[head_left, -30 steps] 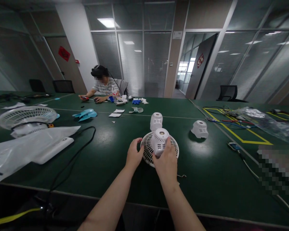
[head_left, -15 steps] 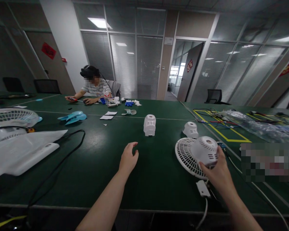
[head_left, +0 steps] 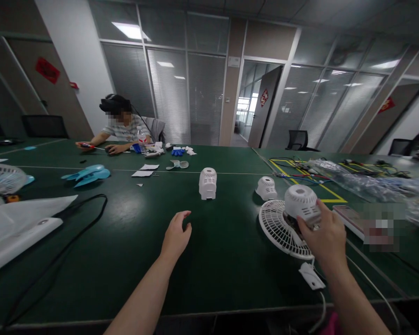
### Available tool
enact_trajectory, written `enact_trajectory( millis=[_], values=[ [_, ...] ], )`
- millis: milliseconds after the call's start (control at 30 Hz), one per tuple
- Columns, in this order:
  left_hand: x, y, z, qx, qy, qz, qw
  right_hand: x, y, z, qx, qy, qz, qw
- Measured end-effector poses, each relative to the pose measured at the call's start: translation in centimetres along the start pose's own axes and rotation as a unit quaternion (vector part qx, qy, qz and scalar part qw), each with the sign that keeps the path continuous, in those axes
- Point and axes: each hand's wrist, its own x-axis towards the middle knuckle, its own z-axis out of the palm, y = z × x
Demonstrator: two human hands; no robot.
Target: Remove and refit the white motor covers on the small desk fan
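Observation:
My right hand (head_left: 326,230) grips a white vented motor cover (head_left: 301,204) by its side. The cover hangs tilted above a white round fan grille (head_left: 281,232), and dark parts of the fan show between the two. A white cord with a small white box (head_left: 312,275) runs from the grille toward the table's front edge. My left hand (head_left: 176,236) hovers over the green table with fingers apart and nothing in them. Ahead of it stands a second white vented cover (head_left: 207,183). A third, smaller white cover (head_left: 266,188) sits just behind the grille.
Across the table a person (head_left: 120,123) in a headset holds a red-handled screwdriver (head_left: 88,146). Light-blue fan blades (head_left: 87,174), a white fan base (head_left: 24,232) and a black cable (head_left: 103,204) lie left. Plastic wrap (head_left: 363,179) and wires lie right.
My right hand has lifted the cover up off the grille's middle, uncovering dark parts beneath. My left hand stays open over the table. The view has turned slightly to the right.

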Motion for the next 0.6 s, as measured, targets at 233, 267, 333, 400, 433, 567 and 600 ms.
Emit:
enact_trajectory(
  millis=[233, 267, 333, 400, 433, 567, 600],
  values=[
    [0.1, -0.4, 0.2, 0.004, -0.013, -0.007, 1.000, 8.6, -6.8, 5.6, 0.125, -0.011, 0.035, 0.991],
    [0.1, -0.5, 0.2, 0.005, -0.013, -0.008, 1.000, 9.7, -7.1, 7.2, 0.122, -0.044, 0.072, 0.989],
    [0.1, -0.6, 0.2, 0.007, -0.017, -0.011, 1.000, 11.2, -7.4, 10.2, 0.109, -0.071, 0.121, 0.984],
    [0.2, -0.7, 0.2, 0.005, -0.020, -0.009, 1.000, 11.9, -7.2, 12.5, 0.095, -0.080, 0.158, 0.980],
    [0.2, -0.8, 0.2, 0.003, -0.021, -0.009, 1.000, 12.0, -7.0, 13.3, 0.088, -0.086, 0.179, 0.976],
    [0.5, -1.0, 0.2, -0.005, -0.023, -0.010, 1.000, 11.0, -6.2, 14.9, 0.067, -0.122, 0.247, 0.959],
    [0.5, -1.0, 0.3, -0.008, -0.023, -0.010, 1.000, 10.7, -6.2, 15.1, 0.065, -0.129, 0.252, 0.957]
  ],
)
